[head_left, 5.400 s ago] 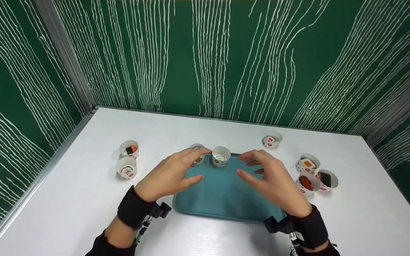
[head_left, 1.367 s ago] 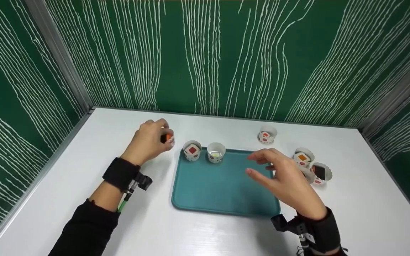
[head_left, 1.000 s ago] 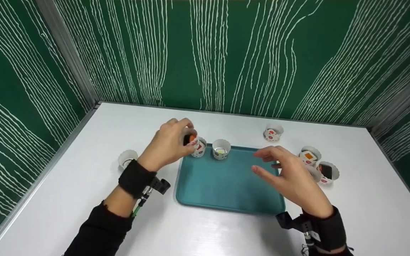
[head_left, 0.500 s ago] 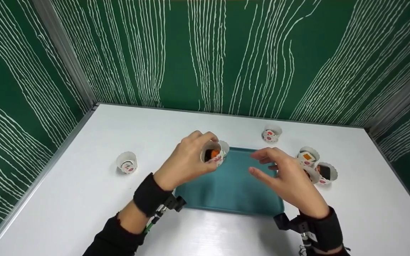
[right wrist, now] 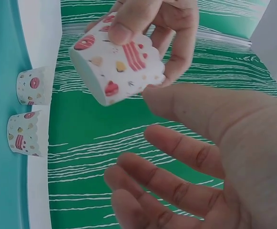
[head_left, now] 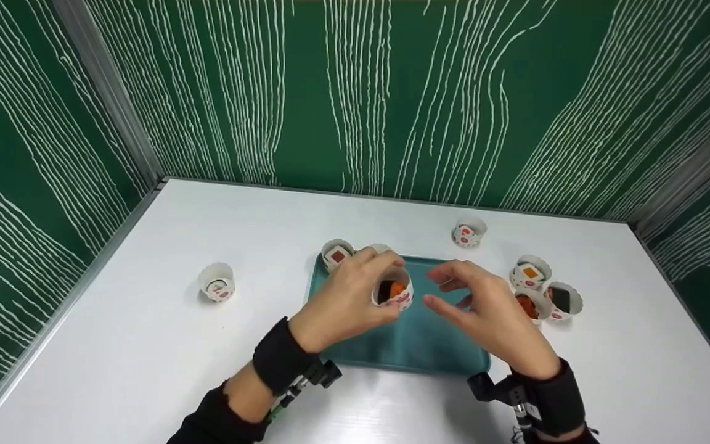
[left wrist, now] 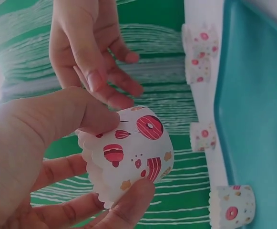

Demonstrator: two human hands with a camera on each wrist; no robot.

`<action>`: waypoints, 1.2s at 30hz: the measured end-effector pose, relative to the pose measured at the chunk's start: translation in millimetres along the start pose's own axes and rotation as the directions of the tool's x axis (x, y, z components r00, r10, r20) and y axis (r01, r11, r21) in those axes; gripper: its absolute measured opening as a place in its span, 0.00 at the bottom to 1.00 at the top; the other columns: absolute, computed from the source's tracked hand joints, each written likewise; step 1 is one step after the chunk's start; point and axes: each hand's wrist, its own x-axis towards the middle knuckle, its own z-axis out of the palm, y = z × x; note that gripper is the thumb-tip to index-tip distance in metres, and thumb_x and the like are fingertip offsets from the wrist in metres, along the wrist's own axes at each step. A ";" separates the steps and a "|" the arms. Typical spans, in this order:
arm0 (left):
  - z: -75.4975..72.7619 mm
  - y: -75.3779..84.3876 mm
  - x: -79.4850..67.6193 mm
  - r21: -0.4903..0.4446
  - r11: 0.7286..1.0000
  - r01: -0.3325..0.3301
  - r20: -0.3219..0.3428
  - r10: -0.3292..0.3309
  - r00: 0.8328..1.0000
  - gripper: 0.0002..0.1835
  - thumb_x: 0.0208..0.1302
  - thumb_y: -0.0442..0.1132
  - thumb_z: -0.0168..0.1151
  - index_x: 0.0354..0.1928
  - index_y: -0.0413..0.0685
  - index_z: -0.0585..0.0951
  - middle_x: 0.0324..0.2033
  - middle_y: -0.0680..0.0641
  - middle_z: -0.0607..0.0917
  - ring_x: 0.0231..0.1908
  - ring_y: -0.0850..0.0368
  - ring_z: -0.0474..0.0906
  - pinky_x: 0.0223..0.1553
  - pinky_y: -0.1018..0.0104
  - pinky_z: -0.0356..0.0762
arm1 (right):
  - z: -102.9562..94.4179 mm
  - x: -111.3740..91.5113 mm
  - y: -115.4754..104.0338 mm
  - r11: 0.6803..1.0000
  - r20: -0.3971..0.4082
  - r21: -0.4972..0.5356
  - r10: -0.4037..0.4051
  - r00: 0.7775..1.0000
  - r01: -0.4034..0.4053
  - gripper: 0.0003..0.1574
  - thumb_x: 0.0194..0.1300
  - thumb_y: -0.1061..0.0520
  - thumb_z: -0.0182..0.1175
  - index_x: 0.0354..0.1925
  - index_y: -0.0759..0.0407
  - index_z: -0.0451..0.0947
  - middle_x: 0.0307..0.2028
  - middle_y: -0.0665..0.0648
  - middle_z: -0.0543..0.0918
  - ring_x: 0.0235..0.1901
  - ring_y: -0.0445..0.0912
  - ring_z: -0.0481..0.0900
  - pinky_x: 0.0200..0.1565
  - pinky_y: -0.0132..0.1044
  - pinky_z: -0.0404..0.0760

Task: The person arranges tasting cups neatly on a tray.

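Observation:
My left hand (head_left: 349, 296) pinches a white paper baking cup (head_left: 404, 300) by its sides, thumb nearest me. The cup is held in the air over the teal tray (head_left: 435, 342). A black-and-orange piece (head_left: 396, 288) lies inside it. The left wrist view shows the cup's scalloped rim and pink sweets print. Just right of it, my right hand (head_left: 484, 308) hovers with fingers bent loosely, holding nothing; the head view shows a small gap to the cup. Behind my left hand, one baking cup (head_left: 335, 254) stands at the tray's far-left corner, another (head_left: 381, 248) mostly hidden.
On the white table (head_left: 256, 234), a baking cup (head_left: 217, 282) stands at the left. Another cup (head_left: 469, 232) is beyond the tray's far-right corner. Several more stand together on the right, among them one with a dark piece (head_left: 560, 299). A green chalk-lined wall (head_left: 306, 123) closes the back.
My left hand has picked up the cup with the black-and-orange piece from the left of the table and brought it rightward over the tray, then nearer me. My right hand stays about where it was.

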 end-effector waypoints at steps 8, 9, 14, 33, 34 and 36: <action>11.1 2.0 -0.6 0.000 0.999 -0.040 -0.005 0.040 0.999 0.27 0.60 0.38 0.77 0.61 0.44 0.81 0.52 0.43 0.85 0.50 0.50 0.84 0.54 0.59 0.85 | 3.6 3.5 1.0 1.000 0.041 0.018 0.012 0.999 -0.012 0.17 0.72 0.53 0.72 0.56 0.50 0.84 0.48 0.49 0.89 0.50 0.49 0.88 0.43 0.36 0.85; 12.3 1.9 -1.0 0.000 0.999 -0.039 -0.002 0.039 0.999 0.27 0.60 0.38 0.77 0.62 0.44 0.81 0.52 0.44 0.85 0.49 0.51 0.84 0.54 0.59 0.85 | 3.8 4.3 1.2 1.000 0.046 0.017 0.013 0.999 -0.014 0.16 0.71 0.54 0.73 0.56 0.50 0.84 0.47 0.49 0.89 0.49 0.48 0.88 0.43 0.35 0.84; 19.3 0.5 -3.9 -0.015 1.000 -0.013 0.007 0.013 1.000 0.27 0.62 0.38 0.77 0.63 0.45 0.81 0.53 0.44 0.86 0.50 0.52 0.85 0.54 0.61 0.85 | 4.8 5.9 1.0 1.000 0.081 0.017 0.019 0.997 -0.020 0.15 0.72 0.56 0.72 0.56 0.48 0.85 0.44 0.46 0.89 0.46 0.43 0.88 0.42 0.33 0.84; 18.9 -1.6 -7.7 -0.024 0.999 0.026 0.114 -0.024 0.993 0.43 0.60 0.27 0.75 0.77 0.46 0.67 0.65 0.42 0.80 0.61 0.49 0.82 0.60 0.58 0.84 | 6.9 5.9 5.7 0.999 0.120 0.044 -0.023 0.993 0.018 0.20 0.72 0.64 0.69 0.60 0.54 0.83 0.54 0.54 0.90 0.51 0.48 0.90 0.49 0.39 0.90; 18.3 -2.2 -7.9 -0.029 0.999 0.024 0.113 -0.021 0.993 0.43 0.60 0.26 0.74 0.77 0.46 0.67 0.65 0.41 0.80 0.61 0.49 0.82 0.60 0.58 0.84 | 7.0 6.1 5.7 0.999 0.123 0.045 -0.024 0.992 0.018 0.21 0.72 0.64 0.69 0.61 0.55 0.83 0.54 0.54 0.89 0.51 0.48 0.90 0.50 0.39 0.90; 17.0 -3.5 -8.5 -0.045 0.999 0.022 0.106 -0.018 0.994 0.42 0.60 0.25 0.73 0.76 0.45 0.68 0.65 0.41 0.81 0.61 0.49 0.82 0.60 0.57 0.83 | 7.4 6.8 5.6 0.999 0.129 0.044 -0.017 0.991 0.012 0.22 0.71 0.64 0.70 0.61 0.54 0.82 0.54 0.53 0.89 0.52 0.47 0.90 0.52 0.39 0.90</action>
